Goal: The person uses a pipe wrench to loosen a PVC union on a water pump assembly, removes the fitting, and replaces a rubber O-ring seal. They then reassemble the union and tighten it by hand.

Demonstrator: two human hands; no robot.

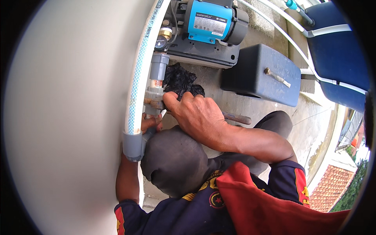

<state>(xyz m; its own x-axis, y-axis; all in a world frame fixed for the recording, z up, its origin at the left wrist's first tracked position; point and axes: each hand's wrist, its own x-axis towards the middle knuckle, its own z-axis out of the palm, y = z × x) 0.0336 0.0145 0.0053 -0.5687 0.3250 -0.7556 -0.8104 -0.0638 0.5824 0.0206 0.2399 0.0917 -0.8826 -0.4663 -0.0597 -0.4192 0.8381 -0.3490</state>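
Observation:
My right hand [197, 115] is closed around a worn pipe wrench [237, 118], whose handle sticks out to the right past my wrist. The wrench's jaw end lies against a grey union fitting [154, 94] on the upright pipework. Below that fitting, my left hand [151, 123] has its fingers around the grey pipe [148, 137]; part of this hand is hidden. Above the union are a larger grey coupling [159, 66] and a brass fitting [166, 32]. A white pipe with blue markings [141, 74] runs alongside, ending in a grey elbow [132, 147].
A blue electric water pump [209, 23] sits on a dark base at the top. Right of it lies a dark grey cover [262, 74] with a corroded handle. Crumpled black plastic [180, 80] is behind the pipework. A pale curved wall [74, 117] fills the left; blue tanks [337, 51] stand at right.

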